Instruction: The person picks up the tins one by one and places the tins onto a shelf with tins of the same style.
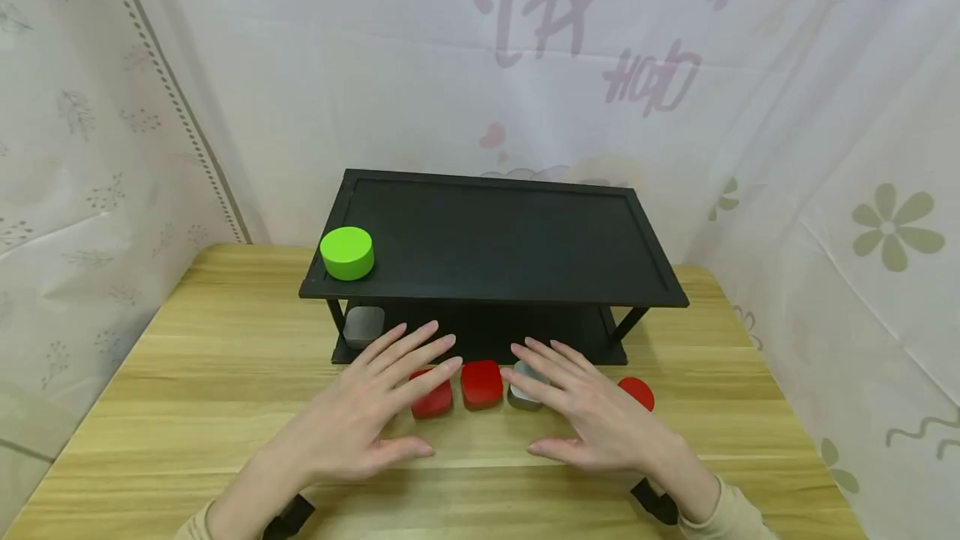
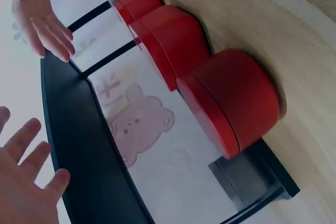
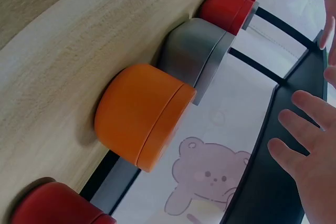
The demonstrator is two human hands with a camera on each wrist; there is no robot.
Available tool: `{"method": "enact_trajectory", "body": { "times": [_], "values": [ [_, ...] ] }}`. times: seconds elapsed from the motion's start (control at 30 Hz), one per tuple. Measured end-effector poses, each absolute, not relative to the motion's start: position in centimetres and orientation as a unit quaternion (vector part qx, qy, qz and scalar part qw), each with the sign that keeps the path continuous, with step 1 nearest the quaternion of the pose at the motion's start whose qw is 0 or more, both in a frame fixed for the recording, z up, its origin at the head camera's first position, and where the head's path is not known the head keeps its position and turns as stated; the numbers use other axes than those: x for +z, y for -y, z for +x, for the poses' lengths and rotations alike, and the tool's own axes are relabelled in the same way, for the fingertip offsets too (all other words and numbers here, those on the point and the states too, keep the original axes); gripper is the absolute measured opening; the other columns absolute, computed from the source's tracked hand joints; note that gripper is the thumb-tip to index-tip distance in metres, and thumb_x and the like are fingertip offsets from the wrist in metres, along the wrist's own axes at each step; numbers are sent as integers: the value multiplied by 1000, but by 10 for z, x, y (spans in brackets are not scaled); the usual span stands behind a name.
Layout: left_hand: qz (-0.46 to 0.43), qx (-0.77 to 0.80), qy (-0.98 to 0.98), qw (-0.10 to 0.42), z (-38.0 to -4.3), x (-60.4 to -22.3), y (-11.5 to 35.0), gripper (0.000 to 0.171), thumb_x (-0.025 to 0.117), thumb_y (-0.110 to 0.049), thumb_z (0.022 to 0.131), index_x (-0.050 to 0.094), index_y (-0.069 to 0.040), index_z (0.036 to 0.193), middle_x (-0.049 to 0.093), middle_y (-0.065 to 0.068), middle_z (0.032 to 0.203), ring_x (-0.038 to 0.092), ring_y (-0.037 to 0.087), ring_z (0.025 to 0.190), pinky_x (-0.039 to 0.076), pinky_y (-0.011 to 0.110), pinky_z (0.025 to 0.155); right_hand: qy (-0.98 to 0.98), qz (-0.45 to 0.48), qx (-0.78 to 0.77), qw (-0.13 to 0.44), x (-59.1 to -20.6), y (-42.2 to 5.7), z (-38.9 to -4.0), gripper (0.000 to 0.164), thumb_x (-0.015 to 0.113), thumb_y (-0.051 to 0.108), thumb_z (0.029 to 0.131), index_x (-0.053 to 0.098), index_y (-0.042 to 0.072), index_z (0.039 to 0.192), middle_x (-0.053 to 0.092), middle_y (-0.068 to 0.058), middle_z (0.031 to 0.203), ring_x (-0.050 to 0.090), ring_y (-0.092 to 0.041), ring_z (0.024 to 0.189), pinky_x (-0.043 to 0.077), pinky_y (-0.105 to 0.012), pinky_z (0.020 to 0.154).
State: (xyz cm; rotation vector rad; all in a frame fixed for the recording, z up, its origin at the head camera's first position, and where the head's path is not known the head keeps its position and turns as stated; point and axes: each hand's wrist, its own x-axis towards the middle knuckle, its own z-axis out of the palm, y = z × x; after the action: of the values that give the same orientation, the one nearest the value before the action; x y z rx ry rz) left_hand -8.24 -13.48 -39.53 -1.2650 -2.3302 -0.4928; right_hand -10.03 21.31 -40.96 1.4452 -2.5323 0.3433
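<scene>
My left hand (image 1: 371,411) hovers palm down with fingers spread, above the left part of the row on the table. Mirroring it, my right hand (image 1: 588,411) is spread over the right part; neither holds anything. Between them sit two red rounded-square lidded containers (image 1: 482,384) and a grey one (image 1: 522,401), partly behind my right fingers. A red round-topped container (image 1: 637,392) shows beyond the right hand. In the right wrist view an orange container (image 3: 144,116) stands beside the grey one; the right hand hides it from the head view. Another red container (image 2: 233,100) appears nearest in the left wrist view.
A black two-tier rack (image 1: 495,240) stands behind the row. On its top, at the left front corner, sits a green round container (image 1: 347,253); a grey container (image 1: 364,326) is on the lower tier at left. Patterned cloth (image 1: 420,90) hangs around the wooden table (image 1: 187,373).
</scene>
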Motion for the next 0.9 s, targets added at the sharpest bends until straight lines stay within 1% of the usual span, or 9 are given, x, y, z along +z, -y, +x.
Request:
{"method": "enact_trajectory", "body": {
  "times": [0.13,0.23,0.33,0.5,0.6,0.7,0.8,0.9],
  "values": [
    [-457,-212,829,242,-84,-387,141,73,45,-65,102,45,-16,156,41,6,164,34,33,154,14,37,137,860,484,124,100,-409,-213,-101,84,67,57,93,33,25,162,28,-2,170,35,-27,155,29,-49,128],
    [-456,-224,823,254,-85,-381,144,74,43,-65,103,47,-13,155,42,7,163,34,34,154,15,36,137,861,481,130,103,-409,-213,-101,84,68,56,93,33,24,162,29,-2,170,36,-29,155,27,-47,128],
    [-452,-229,824,255,-85,-377,148,74,41,-65,103,48,-12,154,42,7,163,34,33,154,16,33,137,861,478,135,109,-409,-214,-102,85,70,55,92,34,24,162,31,-2,169,38,-32,153,27,-46,129],
    [-448,-242,820,263,-85,-372,156,73,42,-64,104,51,-10,152,46,8,160,38,31,152,18,27,135,859,476,152,112,-409,-214,-102,91,81,46,85,37,22,161,33,-4,169,39,-34,152,26,-45,130],
    [-444,-253,815,272,-84,-369,161,73,43,-63,104,53,-8,150,49,8,158,40,28,150,21,24,134,859,474,156,112,-408,-215,-102,94,83,42,82,37,21,161,33,-5,168,39,-35,152,26,-43,131],
    [-442,-273,804,289,-85,-366,166,71,46,-61,104,56,-4,147,52,10,155,44,27,148,25,25,133,861,471,157,112,-407,-215,-101,94,84,42,82,37,22,161,33,-5,168,39,-34,151,29,-46,130],
    [-438,-289,793,309,-86,-363,170,69,47,-57,105,58,-1,143,55,11,152,47,27,145,28,27,132,865,464,159,106,-407,-216,-101,94,84,42,82,37,22,161,32,-4,169,39,-33,152,36,-51,126],
    [-431,-296,786,331,-88,-362,172,68,47,-56,105,60,1,141,58,12,149,49,28,142,30,29,131,869,459,162,95,-407,-215,-101,90,81,44,85,37,22,161,32,-3,169,38,-32,152,41,-55,122]
  ]
}}
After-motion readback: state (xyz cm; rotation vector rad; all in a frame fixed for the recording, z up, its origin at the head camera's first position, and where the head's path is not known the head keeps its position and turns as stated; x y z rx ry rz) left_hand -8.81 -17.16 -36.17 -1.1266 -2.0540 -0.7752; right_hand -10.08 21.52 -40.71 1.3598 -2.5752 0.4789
